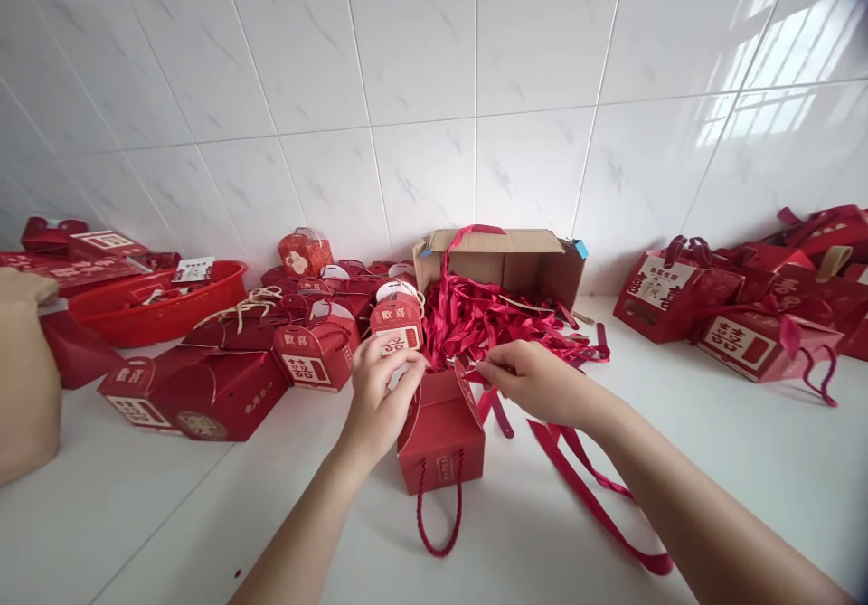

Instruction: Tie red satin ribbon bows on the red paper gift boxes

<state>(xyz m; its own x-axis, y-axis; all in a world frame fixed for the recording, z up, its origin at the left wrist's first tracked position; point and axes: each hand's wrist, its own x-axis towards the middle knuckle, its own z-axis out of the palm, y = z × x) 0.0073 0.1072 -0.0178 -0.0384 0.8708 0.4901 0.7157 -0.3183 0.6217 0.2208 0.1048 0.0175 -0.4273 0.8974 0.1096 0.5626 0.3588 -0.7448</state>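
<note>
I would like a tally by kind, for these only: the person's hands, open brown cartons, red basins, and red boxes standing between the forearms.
Hands: 2 (left hand, right hand)
Brown carton: 1
Basin: 1
Box between the forearms: 1
Total: 5
The other red boxes overlap too much for a sure count.

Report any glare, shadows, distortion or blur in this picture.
Head view: striped, window-like glare on the tiled wall, upper right; head view: soft, faint shadows on the white counter; head view: tile lines fan outward, suggesting wide-angle distortion; head view: front red box looks reasonably sharp.
</note>
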